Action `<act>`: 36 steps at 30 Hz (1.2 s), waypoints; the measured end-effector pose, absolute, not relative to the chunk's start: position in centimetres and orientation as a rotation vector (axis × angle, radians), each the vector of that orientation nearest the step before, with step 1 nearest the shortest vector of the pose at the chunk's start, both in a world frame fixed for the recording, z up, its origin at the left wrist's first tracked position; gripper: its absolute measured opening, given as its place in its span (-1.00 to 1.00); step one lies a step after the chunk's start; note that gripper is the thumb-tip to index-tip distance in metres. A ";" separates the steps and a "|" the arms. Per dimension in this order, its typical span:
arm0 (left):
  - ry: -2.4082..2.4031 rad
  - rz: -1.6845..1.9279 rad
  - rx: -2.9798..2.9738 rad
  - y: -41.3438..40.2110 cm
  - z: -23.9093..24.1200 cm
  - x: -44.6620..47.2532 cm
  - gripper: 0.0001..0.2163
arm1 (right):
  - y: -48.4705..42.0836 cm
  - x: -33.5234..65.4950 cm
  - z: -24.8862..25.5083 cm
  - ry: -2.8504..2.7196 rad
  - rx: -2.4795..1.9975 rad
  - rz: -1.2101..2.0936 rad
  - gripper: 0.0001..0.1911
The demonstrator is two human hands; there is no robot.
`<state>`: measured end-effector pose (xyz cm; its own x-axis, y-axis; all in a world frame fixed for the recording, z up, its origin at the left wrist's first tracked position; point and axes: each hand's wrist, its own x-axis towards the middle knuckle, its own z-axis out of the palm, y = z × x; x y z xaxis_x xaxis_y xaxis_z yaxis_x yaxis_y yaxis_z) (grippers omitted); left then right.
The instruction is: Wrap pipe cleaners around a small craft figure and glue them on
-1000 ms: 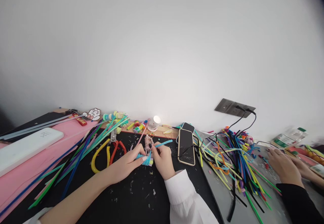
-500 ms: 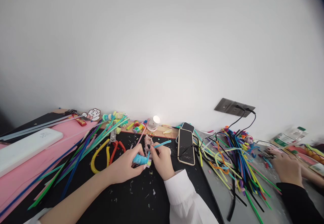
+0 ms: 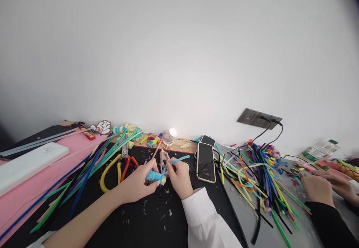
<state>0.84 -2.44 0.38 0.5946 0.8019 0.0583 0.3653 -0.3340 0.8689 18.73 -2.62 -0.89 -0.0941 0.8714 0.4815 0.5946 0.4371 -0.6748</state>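
Observation:
My left hand is closed round a light-blue coil of wound pipe cleaner, which has a pale yellow end at its right. From the coil a loose blue pipe cleaner strand runs up and out to the right. My right hand pinches that strand between thumb and fingers, close to the coil. Just beyond my fingertips lies a pinkish-brown hair clip-like object, partly hidden by my right hand. Pliers with red handles and scissors with yellow handles rest left of my hands.
A paper cup stands by the wall. Right of my hands lies a phone. Pipe cleaners spread at left and in a heap at right. A white box lies far left. Another person's hands work at far right.
The blue coil and my left hand have tilted and shifted very slightly left. My right hand keeps its pinch on the strand. The other person's hands have moved closer together.

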 end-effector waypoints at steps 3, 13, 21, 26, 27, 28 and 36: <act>0.910 0.633 1.919 -2.4 0.5 0.8 -0.86 | -2.6 18.8 -1.0 -1.776 -1.252 0.415 -0.74; 0.908 0.656 1.865 -2.5 0.7 0.3 -0.86 | -2.6 18.8 -0.7 -1.754 -1.267 0.390 -0.71; 0.926 0.621 1.779 -2.0 -0.1 0.7 -0.76 | -2.7 18.9 -0.6 -1.731 -1.282 0.387 -0.70; 0.929 0.596 1.790 -1.9 -0.6 0.7 -0.77 | -2.7 18.9 -0.7 -1.738 -1.283 0.377 -0.70; 0.930 0.600 1.800 -1.9 -0.5 0.7 -0.77 | -2.7 18.9 -0.7 -1.741 -1.281 0.376 -0.70; 0.929 0.607 1.810 -1.9 -0.3 0.6 -0.78 | -2.7 18.9 -0.6 -1.744 -1.281 0.373 -0.69; 0.828 0.642 1.793 -2.0 0.1 0.8 -0.84 | -2.7 18.8 -0.6 -1.745 -1.278 0.368 -0.70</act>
